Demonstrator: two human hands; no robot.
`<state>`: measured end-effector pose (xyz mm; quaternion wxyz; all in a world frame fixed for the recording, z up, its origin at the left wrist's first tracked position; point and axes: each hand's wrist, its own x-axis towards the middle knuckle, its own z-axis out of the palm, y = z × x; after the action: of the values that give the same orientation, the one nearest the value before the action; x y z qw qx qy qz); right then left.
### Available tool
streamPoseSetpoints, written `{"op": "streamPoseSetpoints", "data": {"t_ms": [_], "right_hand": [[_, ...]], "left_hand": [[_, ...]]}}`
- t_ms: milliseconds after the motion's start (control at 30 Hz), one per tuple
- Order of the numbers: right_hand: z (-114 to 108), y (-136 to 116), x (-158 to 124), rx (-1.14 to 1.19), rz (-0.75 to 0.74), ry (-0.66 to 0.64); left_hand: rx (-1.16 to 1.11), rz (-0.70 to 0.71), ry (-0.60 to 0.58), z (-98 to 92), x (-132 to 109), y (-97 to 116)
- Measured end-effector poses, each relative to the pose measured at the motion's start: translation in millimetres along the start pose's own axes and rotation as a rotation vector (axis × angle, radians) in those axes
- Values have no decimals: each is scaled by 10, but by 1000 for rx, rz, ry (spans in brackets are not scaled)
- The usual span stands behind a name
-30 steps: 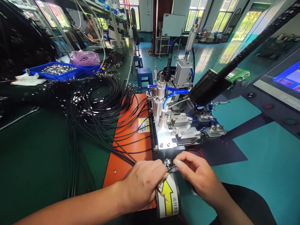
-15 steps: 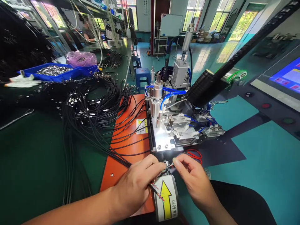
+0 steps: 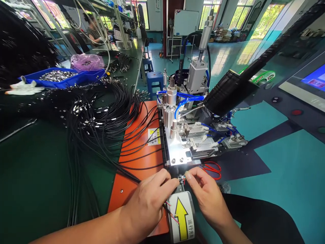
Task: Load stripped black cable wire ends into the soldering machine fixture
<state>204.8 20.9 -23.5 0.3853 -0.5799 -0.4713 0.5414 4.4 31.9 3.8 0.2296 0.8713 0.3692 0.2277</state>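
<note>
My left hand (image 3: 154,195) is closed around black cables (image 3: 129,174), pinching one at the small metal fixture (image 3: 180,179) at the machine's front. Below the palm, a stripped cable end with thin coloured wires (image 3: 173,217) sticks out over the arrow label. Opposite it, my right hand (image 3: 203,191) pinches the fine wire ends at that same fixture, thumb against forefinger. The fingertips hide most of what lies between them. Just above stands the machine's bright metal plate (image 3: 175,149). The cables run back across an orange base (image 3: 139,152).
Red-handled scissors (image 3: 213,170) lie right of the fixture. A white label with a yellow arrow (image 3: 181,217) is in front. Bundled black cables (image 3: 114,112) and a blue tray (image 3: 61,79) of small metal parts cover the left bench. A person (image 3: 93,32) sits at the back left.
My right hand has shifted slightly left, closer to my left hand at the fixture. The view has turned a little, and more of the red scissors shows.
</note>
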Motion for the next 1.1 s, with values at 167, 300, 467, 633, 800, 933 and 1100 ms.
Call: {"op": "streamPoseSetpoints", "data": {"t_ms": [167,300,467,633,800,933,1100], "right_hand": [[5,23,3,3,-1,-8],[7,20,2,15,7,-10],[8,12,-5,-13,19,10],[17,26,-12,25,38,6],[14,36,-16,21,34,8],[10,34,-17,10,36,8],[21,42,-9,12,30,6]], "left_hand": [[-9,-23,-21,-6,11,15],[-7,-28,-28,-8,4,9],[7,-52,-55,-8,7,4],[27,-60,-51,-5,-1,10],[31,-55,-40,2,-1,-3],[48,-56,-47,9,6,-14],[67,-62,-41,16,4,-17]]}}
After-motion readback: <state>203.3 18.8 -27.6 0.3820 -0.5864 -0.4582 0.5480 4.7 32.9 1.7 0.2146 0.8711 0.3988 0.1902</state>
